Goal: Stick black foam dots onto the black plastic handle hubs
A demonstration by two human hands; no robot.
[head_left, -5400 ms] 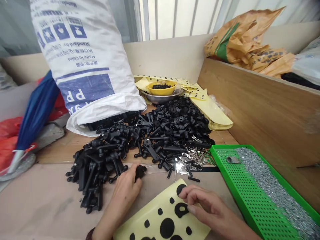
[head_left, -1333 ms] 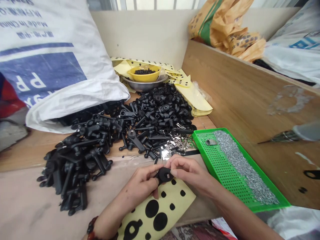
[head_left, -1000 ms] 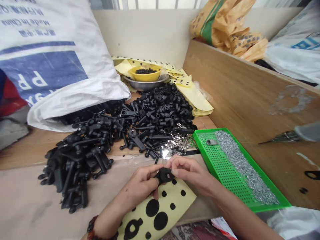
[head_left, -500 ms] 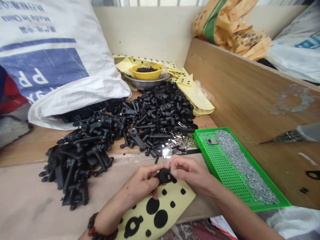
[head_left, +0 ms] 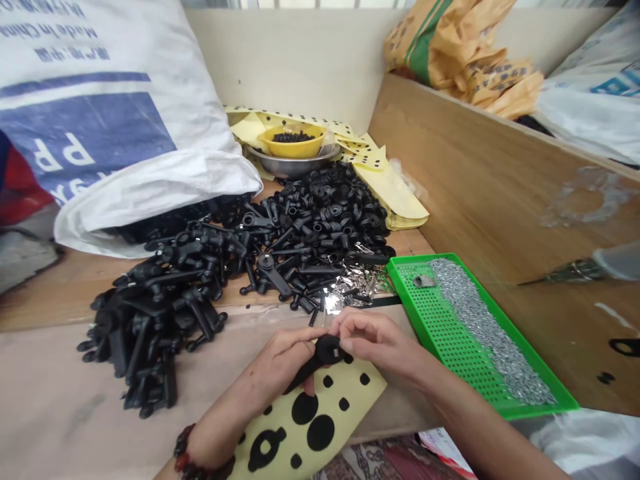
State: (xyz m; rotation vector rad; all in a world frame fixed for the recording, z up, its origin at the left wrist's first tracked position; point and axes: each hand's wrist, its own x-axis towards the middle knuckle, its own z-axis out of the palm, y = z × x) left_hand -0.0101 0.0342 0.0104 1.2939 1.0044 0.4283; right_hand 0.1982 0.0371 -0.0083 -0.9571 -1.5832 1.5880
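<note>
My left hand (head_left: 277,367) grips a black plastic crank handle (head_left: 320,355) by its arm. My right hand (head_left: 373,341) pinches the handle's round head with thumb and fingertips. Both hands hover just above a pale yellow sticker sheet (head_left: 320,427) printed with black dots and shapes. A big heap of black plastic handles (head_left: 225,267) lies right behind the hands, with small shiny metal clips (head_left: 350,290) at its near edge.
A green perforated tray (head_left: 425,313) of small silver screws sits to the right. A white woven sack (head_left: 100,120) lies at the left. A yellow bowl (head_left: 295,143) in a steel dish stands at the back beside stacked yellow sheets (head_left: 395,197). A wooden board (head_left: 500,187) walls the right side.
Earlier my left hand reached to the heap while my right touched the sheet. Now both hands hold one handle together; over the last second they hardly moved.
</note>
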